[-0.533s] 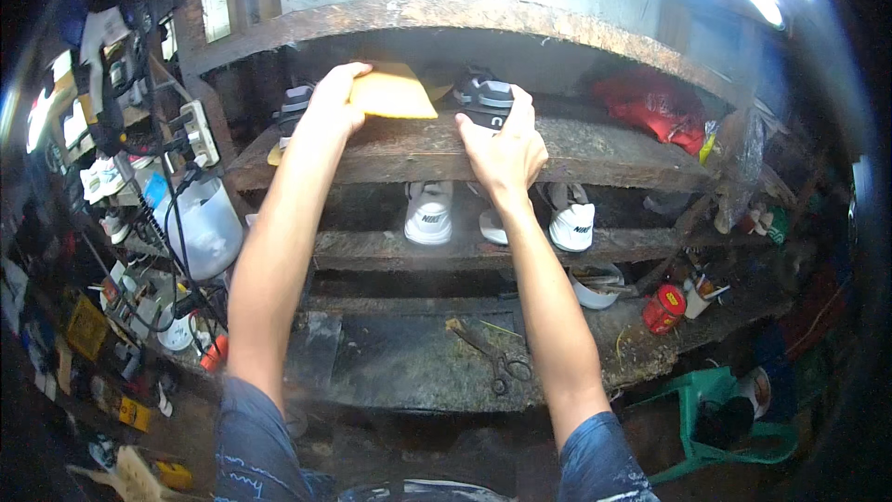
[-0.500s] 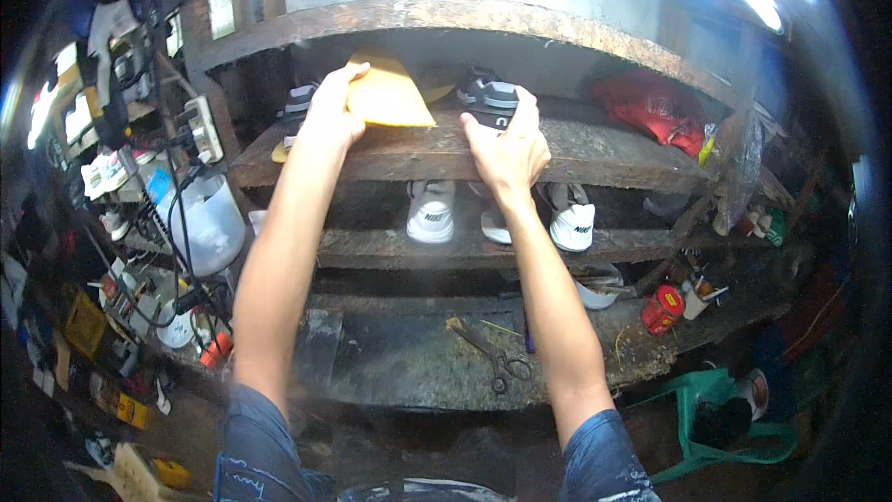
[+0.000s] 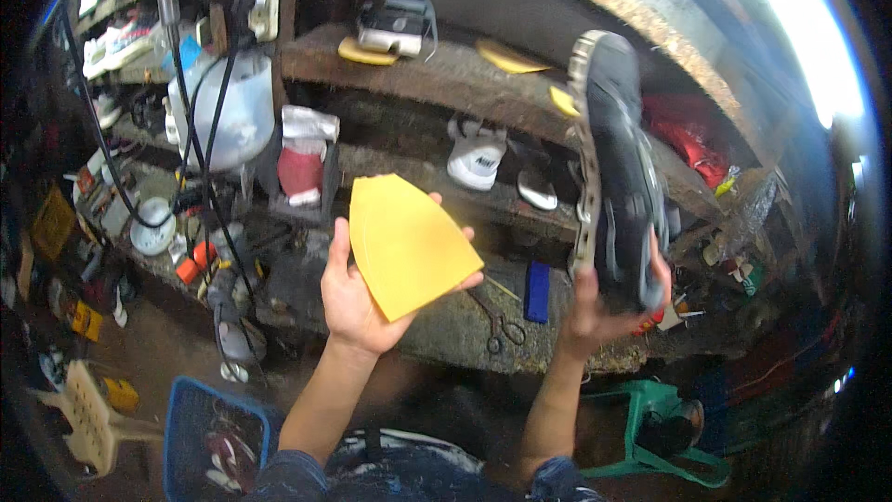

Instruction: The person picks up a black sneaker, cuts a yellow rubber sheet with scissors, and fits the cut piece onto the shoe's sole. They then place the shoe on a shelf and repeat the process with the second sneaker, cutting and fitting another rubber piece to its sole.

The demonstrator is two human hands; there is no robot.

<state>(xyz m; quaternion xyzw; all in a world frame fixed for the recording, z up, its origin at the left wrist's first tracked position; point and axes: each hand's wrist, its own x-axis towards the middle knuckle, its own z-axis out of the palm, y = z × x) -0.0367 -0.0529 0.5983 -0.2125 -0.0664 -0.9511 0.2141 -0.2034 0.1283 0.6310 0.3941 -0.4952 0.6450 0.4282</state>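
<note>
A yellow, roughly fan-shaped flat piece of sheet (image 3: 413,246) lies across the upturned palm of my left hand (image 3: 356,309). My left thumb stands beside its left edge, and some fingertips show past its right edge. To the right, my right hand (image 3: 604,321) grips a black sneaker (image 3: 618,158) with a pale sole by one end. The sneaker is upright, its sole turned left, and its lower end is blurred. Below, between the hands, scissors (image 3: 497,325) and a blue block (image 3: 537,293) lie on the bench (image 3: 437,339).
On the upper shelf (image 3: 325,65) stand another dark shoe (image 3: 395,23) and yellow pieces (image 3: 509,58). A white sneaker (image 3: 477,163) sits on the shelf below. Cables (image 3: 190,121) hang before a whitish bucket (image 3: 232,112). A blue basket (image 3: 177,437) and green stool (image 3: 641,418) stand low down.
My right hand has lifted the black sneaker off the upper shelf and turned it upright. My left hand has come down with the yellow piece, palm now up. The view has shifted.
</note>
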